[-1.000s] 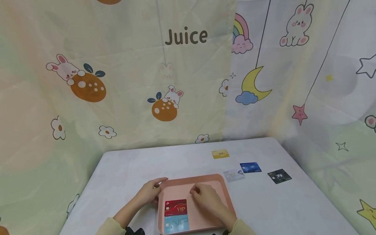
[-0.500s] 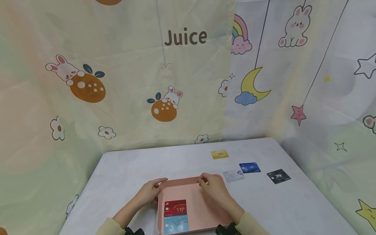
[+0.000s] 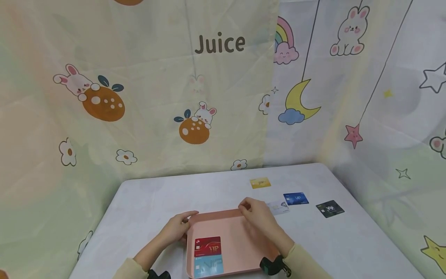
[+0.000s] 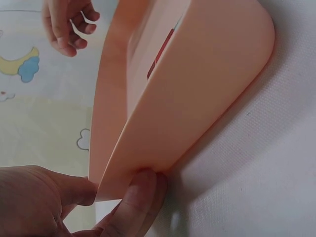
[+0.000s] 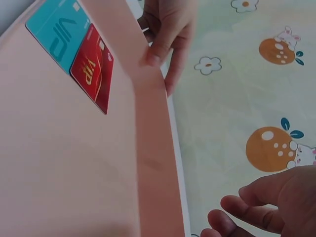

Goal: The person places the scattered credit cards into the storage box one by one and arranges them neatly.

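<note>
A pink tray (image 3: pixel 242 248) lies near the front of the white table. In its left part sit a red VIP card (image 3: pixel 208 246) and, just below it, a light blue VIP card (image 3: pixel 208 266), edge to edge. My left hand (image 3: pixel 175 228) grips the tray's far left corner, fingers and thumb against the outer wall in the left wrist view. My right hand (image 3: pixel 258 215) hovers over the far rim with nothing in its loosely bent fingers (image 5: pixel 226 224). Close beyond that hand lies a pale silver card (image 3: pixel 279 208), partly covered by it.
Further back on the table (image 3: pixel 156 197) lies a yellow card (image 3: pixel 260 183). A dark blue card (image 3: pixel 296 198) and a black card (image 3: pixel 330 209) lie to the right. Printed fabric (image 3: pixel 150 97) hangs behind and along both sides.
My right hand, empty throughout, has moved from above the middle of the tray away and to the right, to its far rim. The left hand and the cards stay in place.
</note>
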`<action>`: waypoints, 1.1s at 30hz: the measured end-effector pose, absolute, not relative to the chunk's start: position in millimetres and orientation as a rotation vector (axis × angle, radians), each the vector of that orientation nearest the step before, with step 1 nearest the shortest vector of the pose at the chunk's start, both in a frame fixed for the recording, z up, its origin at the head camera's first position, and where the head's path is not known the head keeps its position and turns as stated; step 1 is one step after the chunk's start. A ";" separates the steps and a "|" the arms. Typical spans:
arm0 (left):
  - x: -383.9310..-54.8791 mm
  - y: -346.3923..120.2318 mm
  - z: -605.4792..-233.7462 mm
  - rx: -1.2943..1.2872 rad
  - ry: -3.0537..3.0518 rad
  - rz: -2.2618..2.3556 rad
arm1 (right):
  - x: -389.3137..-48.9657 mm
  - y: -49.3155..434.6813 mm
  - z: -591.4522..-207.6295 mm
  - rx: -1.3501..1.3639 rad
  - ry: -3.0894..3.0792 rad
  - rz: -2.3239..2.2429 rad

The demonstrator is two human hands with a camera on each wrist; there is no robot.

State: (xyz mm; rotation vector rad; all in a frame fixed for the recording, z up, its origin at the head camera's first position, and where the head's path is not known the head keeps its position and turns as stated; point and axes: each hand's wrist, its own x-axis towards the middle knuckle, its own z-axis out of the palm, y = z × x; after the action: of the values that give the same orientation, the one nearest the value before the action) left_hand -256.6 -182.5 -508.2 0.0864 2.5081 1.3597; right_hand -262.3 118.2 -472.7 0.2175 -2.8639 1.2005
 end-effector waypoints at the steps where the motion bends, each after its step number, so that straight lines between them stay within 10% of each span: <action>1: -256.7 -182.4 -508.4 0.085 2.509 1.360 | -263.0 119.2 -472.7 0.209 -2.866 1.194; 33: -258.7 -180.6 -508.8 0.050 2.511 1.330 | -290.8 176.3 -489.4 -0.065 -2.889 1.086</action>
State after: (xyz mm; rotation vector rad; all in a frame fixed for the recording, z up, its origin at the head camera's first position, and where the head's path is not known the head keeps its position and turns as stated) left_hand -258.7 -180.6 -508.8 0.0504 2.5109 1.3301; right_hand -290.8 176.3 -489.4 -0.0649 -2.8888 1.0859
